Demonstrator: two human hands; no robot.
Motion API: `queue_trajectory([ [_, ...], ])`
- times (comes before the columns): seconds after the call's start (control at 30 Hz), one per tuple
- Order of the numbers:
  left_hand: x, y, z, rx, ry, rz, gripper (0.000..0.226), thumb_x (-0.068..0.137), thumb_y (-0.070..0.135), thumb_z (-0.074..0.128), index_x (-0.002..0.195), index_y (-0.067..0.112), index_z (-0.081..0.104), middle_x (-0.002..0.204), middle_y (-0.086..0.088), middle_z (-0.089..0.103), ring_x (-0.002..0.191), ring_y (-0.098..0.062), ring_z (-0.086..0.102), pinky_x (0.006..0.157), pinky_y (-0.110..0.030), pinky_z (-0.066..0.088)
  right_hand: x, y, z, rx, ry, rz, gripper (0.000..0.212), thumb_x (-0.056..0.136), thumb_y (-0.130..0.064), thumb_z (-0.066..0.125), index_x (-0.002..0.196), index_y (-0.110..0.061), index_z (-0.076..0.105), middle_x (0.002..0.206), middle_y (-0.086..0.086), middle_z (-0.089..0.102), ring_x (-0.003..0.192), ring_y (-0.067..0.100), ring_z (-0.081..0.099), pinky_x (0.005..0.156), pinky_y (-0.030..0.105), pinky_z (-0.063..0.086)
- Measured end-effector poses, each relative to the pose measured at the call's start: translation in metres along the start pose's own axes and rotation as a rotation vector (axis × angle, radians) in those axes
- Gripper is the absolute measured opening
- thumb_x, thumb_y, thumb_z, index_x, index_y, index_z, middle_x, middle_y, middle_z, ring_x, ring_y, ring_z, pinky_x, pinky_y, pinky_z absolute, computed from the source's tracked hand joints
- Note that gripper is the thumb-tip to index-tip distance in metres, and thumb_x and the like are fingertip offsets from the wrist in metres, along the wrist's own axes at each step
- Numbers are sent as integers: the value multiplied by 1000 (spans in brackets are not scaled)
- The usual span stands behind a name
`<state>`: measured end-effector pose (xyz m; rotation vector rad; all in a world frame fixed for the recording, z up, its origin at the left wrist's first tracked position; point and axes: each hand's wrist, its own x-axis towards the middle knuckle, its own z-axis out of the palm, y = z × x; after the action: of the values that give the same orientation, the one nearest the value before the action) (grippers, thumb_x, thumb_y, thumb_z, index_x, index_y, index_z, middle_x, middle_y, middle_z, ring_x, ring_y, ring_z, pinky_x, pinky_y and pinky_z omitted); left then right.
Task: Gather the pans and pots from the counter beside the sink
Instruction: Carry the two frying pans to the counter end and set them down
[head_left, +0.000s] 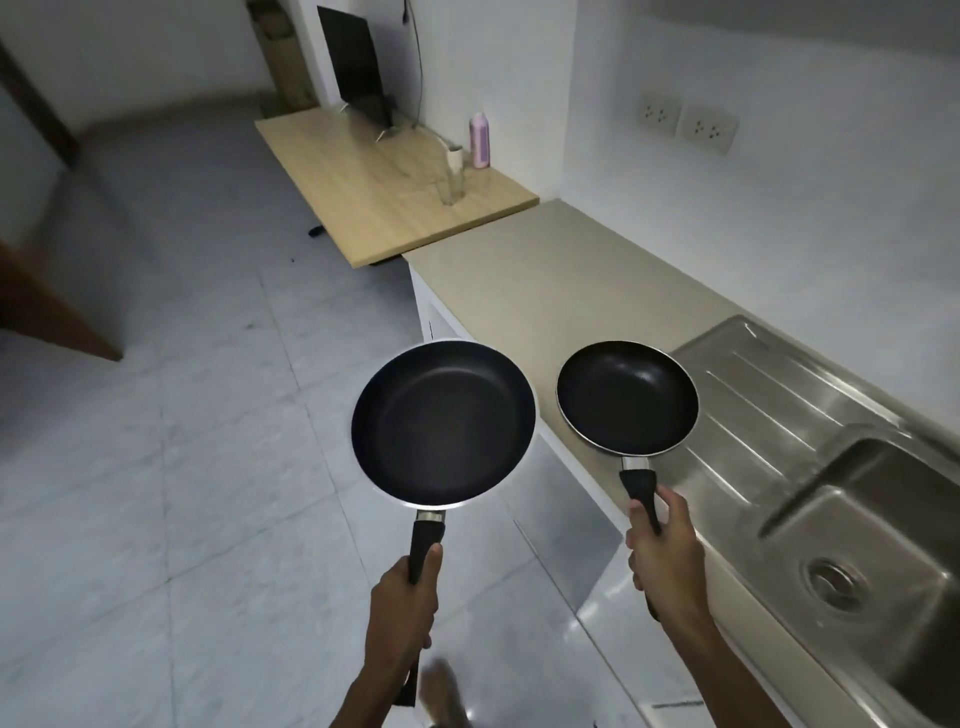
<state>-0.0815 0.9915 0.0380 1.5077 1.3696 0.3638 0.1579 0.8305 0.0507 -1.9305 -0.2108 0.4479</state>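
Observation:
Two black non-stick frying pans are held up in the air, both level with the inside facing up. The larger pan (442, 422) hangs over the tiled floor just left of the counter edge, and my left hand (408, 597) grips its black handle. The smaller pan (627, 399) hovers above the beige counter (545, 291), close to the sink's draining board. My right hand (665, 556) is closed around that pan's handle. The two pan rims are a short gap apart.
A steel sink (852, 525) with a ribbed draining board (769, 395) lies to the right. Beyond the counter stands a wooden table (363, 171) with a clear glass (453, 179), a pink bottle (480, 140) and a dark screen (353, 65). Wall sockets (685, 123) sit above the counter.

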Motion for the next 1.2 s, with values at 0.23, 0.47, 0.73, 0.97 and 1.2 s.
queue_trajectory([
  [0.23, 184, 42, -31, 89, -63, -4, 48, 97, 52, 55, 78, 8, 62, 54, -3, 59, 43, -13, 56, 39, -25, 49, 89, -47, 119, -71, 88, 18, 37, 101, -30, 56, 136, -19, 49, 77, 11, 68, 58, 24, 64, 49, 32, 52],
  [0.47, 354, 121, -66, 154, -163, 57, 46, 98, 50, 55, 77, 10, 62, 54, -2, 59, 42, -14, 56, 38, -24, 46, 173, -112, 235, 10, 225, 144, 36, 102, -30, 55, 135, -20, 46, 75, 14, 67, 52, 24, 57, 40, 26, 45],
  [0.73, 541, 209, -44, 262, -323, 143, 44, 100, 48, 53, 77, 12, 61, 57, -3, 59, 44, -15, 56, 39, -23, 47, 295, -141, 327, 89, 370, 208, 30, 100, -33, 56, 129, -33, 46, 71, 14, 68, 49, 25, 59, 40, 29, 49],
  [0.97, 686, 295, 3, 320, -419, 223, 48, 100, 50, 52, 84, 6, 63, 61, -7, 58, 51, -19, 57, 41, -23, 49, 415, -177, 382, 139, 505, 258, 33, 101, -33, 55, 132, -27, 45, 75, 12, 69, 52, 23, 62, 39, 27, 48],
  [1.2, 776, 365, 58, 430, -535, 307, 45, 101, 52, 48, 86, 14, 68, 81, -6, 70, 74, -22, 66, 64, -32, 54, 481, -212, 396, 120, 606, 299, 37, 101, -34, 54, 136, -26, 44, 76, 12, 68, 52, 21, 61, 37, 23, 46],
])
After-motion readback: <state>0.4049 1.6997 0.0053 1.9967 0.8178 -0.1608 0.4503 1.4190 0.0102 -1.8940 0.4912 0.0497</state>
